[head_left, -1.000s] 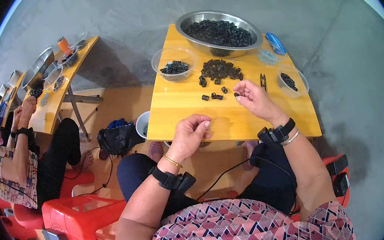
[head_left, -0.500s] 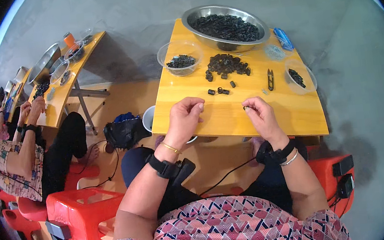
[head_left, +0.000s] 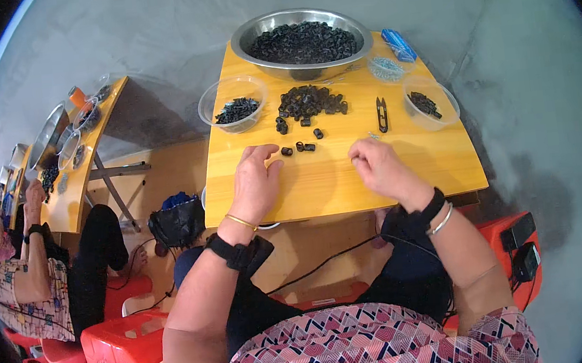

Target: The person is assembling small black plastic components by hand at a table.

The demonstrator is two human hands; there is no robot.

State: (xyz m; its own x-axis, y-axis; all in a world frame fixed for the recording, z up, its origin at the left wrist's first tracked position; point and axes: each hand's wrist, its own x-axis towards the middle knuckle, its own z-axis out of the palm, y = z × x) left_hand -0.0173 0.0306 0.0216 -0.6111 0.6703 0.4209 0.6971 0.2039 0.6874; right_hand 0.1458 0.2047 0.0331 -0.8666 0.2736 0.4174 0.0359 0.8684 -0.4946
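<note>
My left hand hovers over the near left of the yellow table, fingers bent and thumb apart, with nothing between them. Just beyond its fingertips lie a few loose short black cylindrical pieces. My right hand is closed in a pinch near the table's middle; whatever it may hold is too small to make out. Tiny clear bits lie just past its knuckles. Farther back is a heap of black cylindrical pieces. Black thread snips lie right of that heap.
A steel basin full of black parts stands at the back of the table. Clear plastic tubs with small parts sit at both sides. A blue box lies back right. A co-worker sits at another table on the left.
The view has shifted, so the table sits farther left. My right hand has moved forward toward the tiny clear bits. The left hand has come nearer the loose black pieces.
</note>
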